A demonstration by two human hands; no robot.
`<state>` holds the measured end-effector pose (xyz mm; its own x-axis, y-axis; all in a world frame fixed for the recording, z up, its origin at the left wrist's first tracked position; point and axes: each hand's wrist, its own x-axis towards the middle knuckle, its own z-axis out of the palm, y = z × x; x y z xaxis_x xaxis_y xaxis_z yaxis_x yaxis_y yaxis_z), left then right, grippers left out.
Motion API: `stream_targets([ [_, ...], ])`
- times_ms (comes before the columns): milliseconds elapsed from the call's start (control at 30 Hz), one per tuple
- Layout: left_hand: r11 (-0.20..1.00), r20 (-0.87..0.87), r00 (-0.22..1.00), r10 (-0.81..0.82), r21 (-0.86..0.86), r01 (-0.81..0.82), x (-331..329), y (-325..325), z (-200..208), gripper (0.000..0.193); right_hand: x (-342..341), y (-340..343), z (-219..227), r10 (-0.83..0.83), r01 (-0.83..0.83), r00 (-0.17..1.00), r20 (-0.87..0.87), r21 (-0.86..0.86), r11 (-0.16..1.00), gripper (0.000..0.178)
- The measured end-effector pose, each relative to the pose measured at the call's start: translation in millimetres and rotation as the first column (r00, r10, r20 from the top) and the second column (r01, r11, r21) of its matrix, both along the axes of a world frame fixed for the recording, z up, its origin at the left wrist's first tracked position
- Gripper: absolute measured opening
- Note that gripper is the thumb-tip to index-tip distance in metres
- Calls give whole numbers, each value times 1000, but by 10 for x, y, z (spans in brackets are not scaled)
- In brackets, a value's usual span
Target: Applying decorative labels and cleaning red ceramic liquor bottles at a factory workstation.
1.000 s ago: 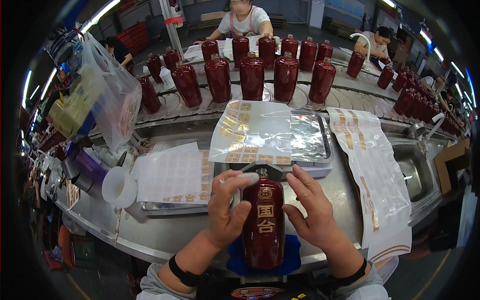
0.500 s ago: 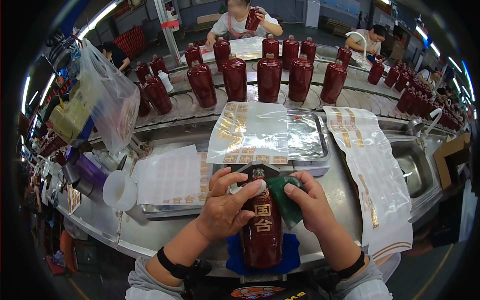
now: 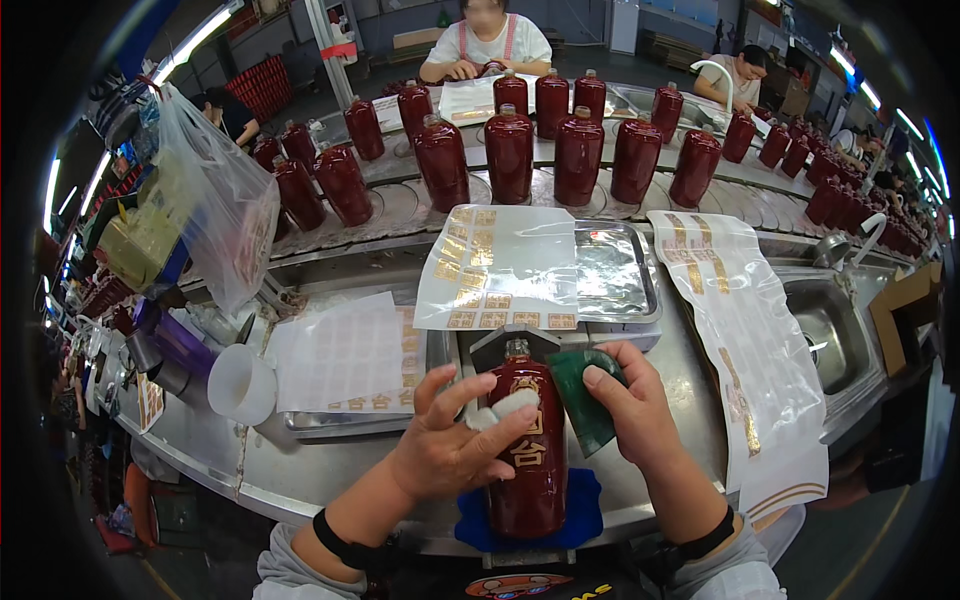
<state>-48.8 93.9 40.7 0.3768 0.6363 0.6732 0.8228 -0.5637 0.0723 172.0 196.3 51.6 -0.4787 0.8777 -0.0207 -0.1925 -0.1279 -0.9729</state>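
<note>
A glossy dark red bottle (image 3: 528, 500) with raised gold characters rests on a blue cloth (image 3: 585, 510) right in front of me, its neck pointing away toward a grey angled bracket (image 3: 490, 350). Over the bottle's left side and part of its lettering is my left hand (image 3: 445, 445), fingers spread. White wraps (image 3: 515, 403) cover some of its fingertips; whether they touch the glass I cannot tell. My right hand (image 3: 635, 410) pinches a thin green scraper (image 3: 582, 400) between thumb and fingers, its edge beside the bottle's right shoulder.
Sticker sheets with gold labels (image 3: 500, 265) lie over a metal tray (image 3: 620, 265); more sheets lie left (image 3: 340, 355) and right (image 3: 735, 350). A white tub (image 3: 242, 385) stands left, a sink (image 3: 825, 325) right. Red bottles (image 3: 508, 155) line the conveyor (image 3: 390, 205). Co-workers sit beyond.
Most of the conveyor bottles have shifted right. My left hand has moved slightly down across the lettering. My right hand and the scraper have moved slightly right. The far co-worker has lowered a bottle.
</note>
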Motion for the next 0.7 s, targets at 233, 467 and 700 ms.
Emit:
stream_targets([
  [233, 997, 366, 928, 73, -42, -62, 16, -252, -178, 52, -2, -74, 360, -149, -300, 931, 334, 930, 211, 33],
  [467, 998, 457, 887, 64, -18, -62, 40, -168, -125, 49, 160, -173, 412, -14, -397, 914, 405, 901, 174, 37],
  [700, 997, 90, 995, -50, -50, 54, 118, -87, 32, 46, 446, -296, 147, 62, -185, 975, 214, 625, 759, 17],
])
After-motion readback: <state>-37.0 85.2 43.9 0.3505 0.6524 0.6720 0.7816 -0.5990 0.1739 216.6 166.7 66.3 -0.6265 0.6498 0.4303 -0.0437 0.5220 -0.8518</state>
